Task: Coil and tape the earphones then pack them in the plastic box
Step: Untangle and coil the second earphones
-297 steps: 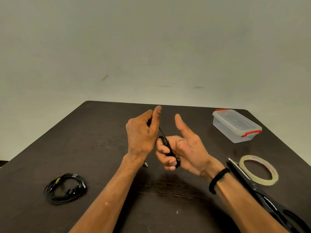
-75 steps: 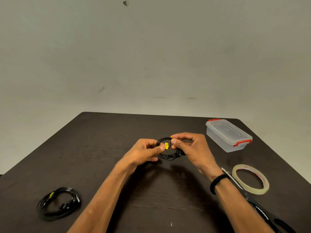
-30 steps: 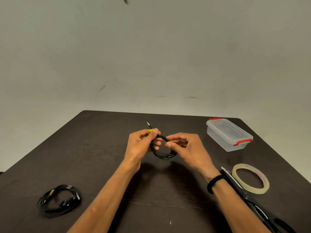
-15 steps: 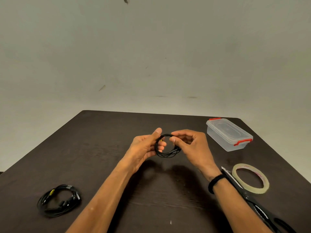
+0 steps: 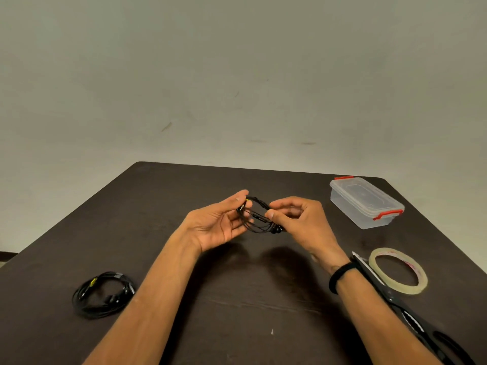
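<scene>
Black earphones (image 5: 257, 216) wound into a small coil hang above the middle of the dark table (image 5: 184, 188), held between both hands. My left hand (image 5: 216, 222), palm up, pinches the coil's left side near a yellow tag. My right hand (image 5: 297, 219) pinches its right side, where the earbuds dangle just below. The clear plastic box (image 5: 365, 201) with red clips stands at the far right with its lid on. A roll of clear tape (image 5: 398, 271) lies flat at the right. Black scissors (image 5: 411, 312) lie partly hidden under my right forearm.
A second coiled black earphone set (image 5: 102, 295) with a yellow tag rests on the table at the near left. A plain wall rises behind the table's far edge. A black band circles my right wrist.
The loose plug end that stuck up a second ago is now tucked into the coil. My left hand has turned palm up and opened wider while both hands keep holding the coil.
</scene>
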